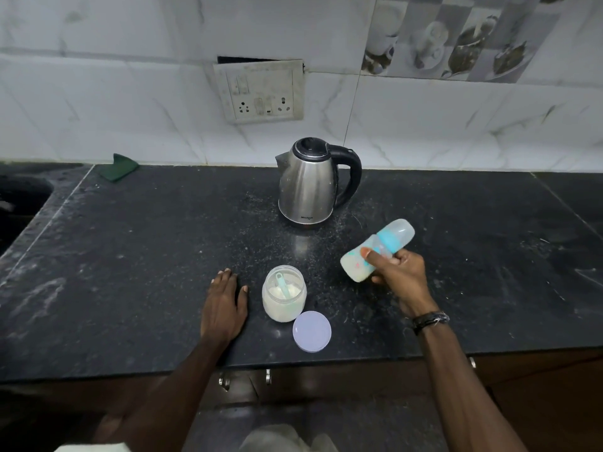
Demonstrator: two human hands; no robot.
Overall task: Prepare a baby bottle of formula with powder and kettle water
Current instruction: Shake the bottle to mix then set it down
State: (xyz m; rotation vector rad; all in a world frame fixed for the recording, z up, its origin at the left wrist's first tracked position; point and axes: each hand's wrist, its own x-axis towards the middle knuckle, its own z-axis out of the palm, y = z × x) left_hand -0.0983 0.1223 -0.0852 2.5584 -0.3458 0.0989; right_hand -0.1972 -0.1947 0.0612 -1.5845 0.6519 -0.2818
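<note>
My right hand (399, 275) grips a baby bottle (355, 261), held tilted above the counter with its capped blue-collared top pointing up and right; whitish liquid fills its lower part. My left hand (225, 298) lies flat on the black counter (130, 256), palm down, holding nothing. Just right of it stands an open clear jar of white formula powder (284, 296) with a pale blue scoop (282, 285) stuck in it. The jar's lilac lid (311, 331) lies flat beside it near the counter's front edge. A steel kettle (308, 184) with a black handle stands behind, lid down.
White powder is scattered over the counter around the kettle and jar. A green cloth (119, 166) lies at the back left by the wall. A sink (19, 197) opens at the far left. A wall socket panel (261, 91) hangs above the kettle.
</note>
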